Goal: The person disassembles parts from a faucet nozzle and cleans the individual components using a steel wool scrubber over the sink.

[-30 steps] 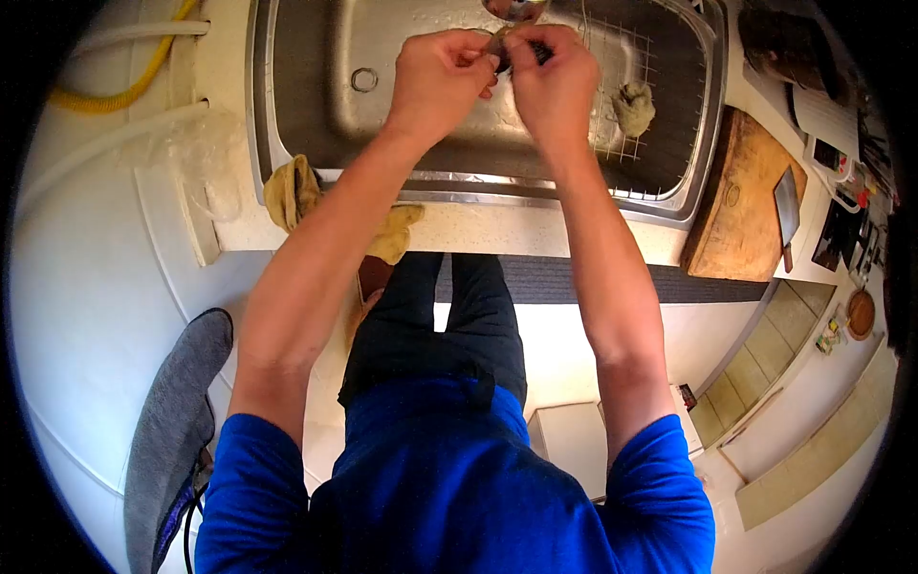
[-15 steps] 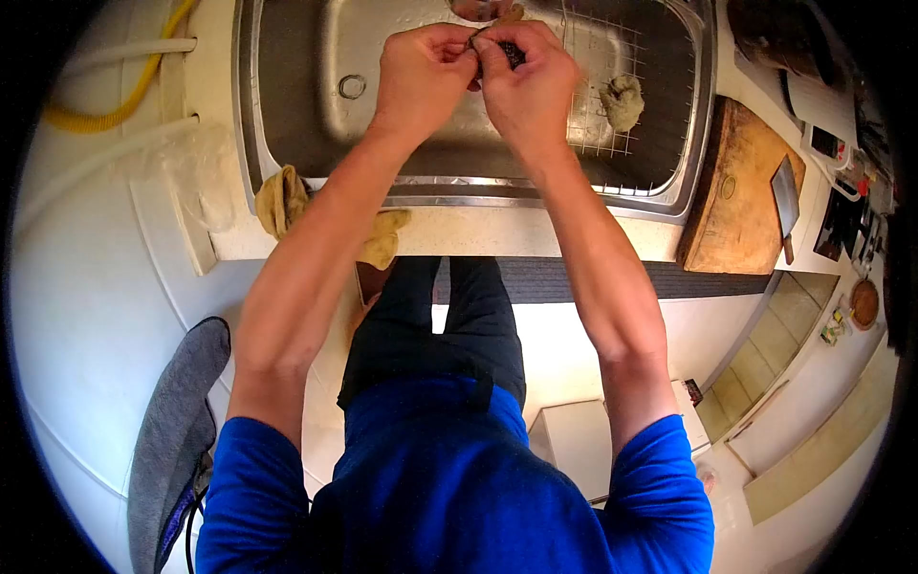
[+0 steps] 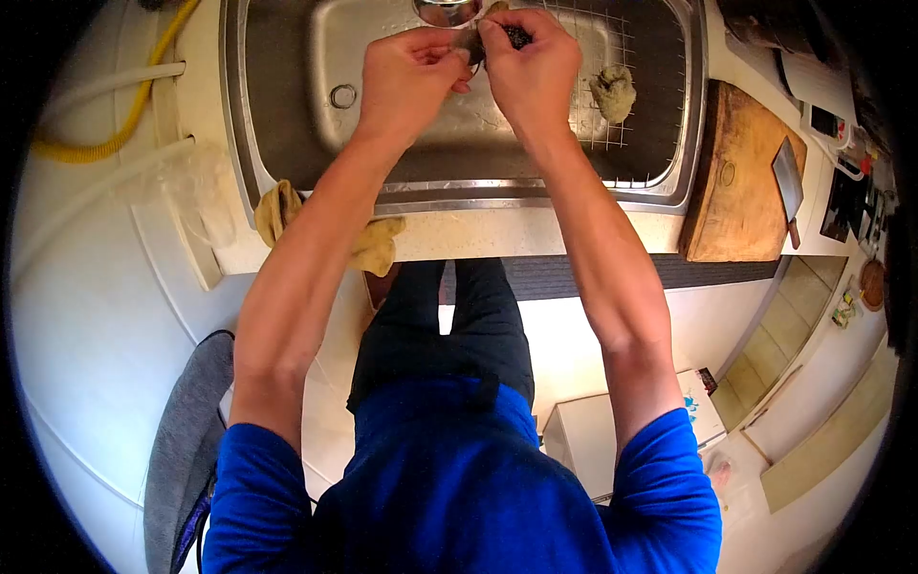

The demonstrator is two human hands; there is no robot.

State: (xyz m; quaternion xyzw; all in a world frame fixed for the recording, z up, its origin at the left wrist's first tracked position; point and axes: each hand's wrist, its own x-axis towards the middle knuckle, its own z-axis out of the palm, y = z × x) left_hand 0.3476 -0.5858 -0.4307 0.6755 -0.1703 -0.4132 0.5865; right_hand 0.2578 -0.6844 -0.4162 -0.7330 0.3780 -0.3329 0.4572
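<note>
Over the sink (image 3: pixel 411 196), my left hand (image 3: pixel 411 78) is closed in a pinch on the thin, dark grey-brown edge (image 3: pixel 468 42) of a small thing. My right hand (image 3: pixel 532 75) is closed around its dark, rough-looking part (image 3: pixel 518 37). Fingers cover much of this thing, and its kind cannot be made out. A shiny round metal vessel (image 3: pixel 447 11) sits just beyond the hands, cut off by the top of the view. A brownish piece shows behind my right fingers.
To the right, a wire rack (image 3: pixel 626 158) in the sink bears a pale scrubbing wad (image 3: pixel 613 93). A wooden cutting board (image 3: pixel 732 191) with a cleaver (image 3: pixel 789 182) lies on the counter. Tan cloths (image 3: pixel 375 244) hang over the front edge. A yellow hose (image 3: pixel 124 142) runs at left.
My left hand has moved slightly left, away from the right, and more of the thing's edge shows between them. The view has shifted a little, and more of the metal vessel is visible.
</note>
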